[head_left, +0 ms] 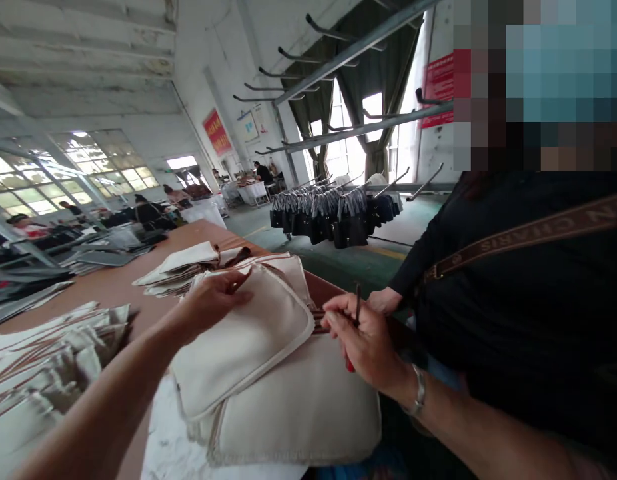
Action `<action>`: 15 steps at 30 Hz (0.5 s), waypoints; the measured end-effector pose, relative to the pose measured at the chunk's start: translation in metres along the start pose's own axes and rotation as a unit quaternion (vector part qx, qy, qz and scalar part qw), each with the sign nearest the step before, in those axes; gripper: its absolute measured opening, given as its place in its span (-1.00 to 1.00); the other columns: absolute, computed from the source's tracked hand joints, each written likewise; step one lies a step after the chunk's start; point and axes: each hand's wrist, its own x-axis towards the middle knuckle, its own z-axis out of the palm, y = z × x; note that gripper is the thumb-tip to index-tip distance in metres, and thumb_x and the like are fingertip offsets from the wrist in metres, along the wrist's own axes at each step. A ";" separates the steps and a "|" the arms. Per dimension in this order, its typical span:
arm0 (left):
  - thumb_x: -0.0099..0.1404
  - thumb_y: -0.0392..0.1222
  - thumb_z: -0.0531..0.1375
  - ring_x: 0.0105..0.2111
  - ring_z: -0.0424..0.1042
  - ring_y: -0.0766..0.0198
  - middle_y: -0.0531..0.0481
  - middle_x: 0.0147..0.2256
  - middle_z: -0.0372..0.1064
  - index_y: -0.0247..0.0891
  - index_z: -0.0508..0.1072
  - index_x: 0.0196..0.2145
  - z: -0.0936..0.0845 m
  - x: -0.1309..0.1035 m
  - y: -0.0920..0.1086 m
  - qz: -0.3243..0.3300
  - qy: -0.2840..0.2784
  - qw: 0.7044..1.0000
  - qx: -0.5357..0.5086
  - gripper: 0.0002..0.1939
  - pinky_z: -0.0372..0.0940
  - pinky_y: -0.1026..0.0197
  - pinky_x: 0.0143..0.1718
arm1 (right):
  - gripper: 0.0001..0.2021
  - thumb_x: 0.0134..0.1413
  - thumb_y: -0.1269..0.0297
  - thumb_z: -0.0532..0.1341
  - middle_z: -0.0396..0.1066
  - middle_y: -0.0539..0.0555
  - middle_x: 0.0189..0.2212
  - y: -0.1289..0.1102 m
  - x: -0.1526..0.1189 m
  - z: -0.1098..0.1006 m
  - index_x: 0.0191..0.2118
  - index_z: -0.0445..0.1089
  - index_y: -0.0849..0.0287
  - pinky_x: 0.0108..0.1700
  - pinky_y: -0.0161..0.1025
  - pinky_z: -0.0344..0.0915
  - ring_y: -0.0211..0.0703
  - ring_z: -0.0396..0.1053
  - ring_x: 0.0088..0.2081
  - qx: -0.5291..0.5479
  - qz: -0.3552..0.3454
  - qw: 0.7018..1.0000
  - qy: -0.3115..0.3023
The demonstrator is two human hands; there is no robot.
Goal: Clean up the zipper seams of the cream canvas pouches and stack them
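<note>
A cream bag panel [248,340] with a stitched, rounded edge lies tilted over another cream panel [298,407] on the brown table. At the upper edge of the top panel, my left hand [216,300] pinches its border between thumb and fingers. My right hand [361,340], with a metal bracelet at the wrist, is closed around a slim tool [358,305] whose dark tip points up; a red part shows below the palm. Brown strips [319,321] lie just beside its fingertips.
Stacked cream pieces [183,263] lie farther up the brown table [208,230]; more pieces [53,367] fill the left. A person in black [508,300] stands close at right. Beyond are a hooked metal rack [368,130] and hanging dark bags [348,223].
</note>
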 end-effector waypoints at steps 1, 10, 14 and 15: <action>0.08 -0.05 0.35 -0.25 0.53 -0.05 -0.05 -0.26 0.55 -0.27 0.46 -0.05 -0.010 -0.011 0.001 -0.006 -0.039 0.998 -0.048 -0.51 0.40 0.09 -0.25 | -0.76 0.27 0.11 0.14 0.47 0.07 -0.33 -0.004 0.015 0.004 -0.15 0.34 0.17 -0.46 -0.35 0.27 -0.24 0.41 -0.42 0.012 -0.011 1.000 0.005; -0.02 -0.19 0.37 -0.41 0.55 0.06 -0.09 -0.32 0.59 -0.27 0.55 -0.07 -0.012 -0.052 0.006 -0.064 -0.105 0.982 -0.144 -0.50 0.42 0.18 -0.42 | -0.74 0.14 0.24 0.23 0.53 0.13 -0.23 -0.003 0.083 0.072 -0.06 0.38 0.20 -0.08 -0.21 0.30 -0.06 0.46 -0.13 -0.358 -0.062 0.924 -0.119; 0.02 -0.23 0.35 -0.34 0.57 -0.02 -0.10 -0.28 0.60 -0.33 0.55 -0.04 -0.026 -0.077 0.015 -0.100 -0.176 0.967 -0.154 -0.51 0.43 0.17 -0.37 | -0.73 0.20 0.14 0.22 0.50 0.23 -0.12 0.016 0.093 0.076 -0.09 0.42 0.22 0.00 -0.14 0.27 0.04 0.41 -0.01 -0.402 -0.011 0.905 -0.137; 0.03 -0.25 0.34 -0.29 0.57 -0.05 -0.08 -0.26 0.60 -0.35 0.54 -0.03 -0.034 -0.087 0.015 -0.102 -0.188 0.964 -0.156 -0.51 0.43 0.16 -0.33 | -0.72 0.23 0.13 0.21 0.48 0.24 -0.11 0.020 0.097 0.075 -0.09 0.42 0.23 0.01 -0.12 0.29 0.04 0.40 0.00 -0.408 0.009 0.902 -0.140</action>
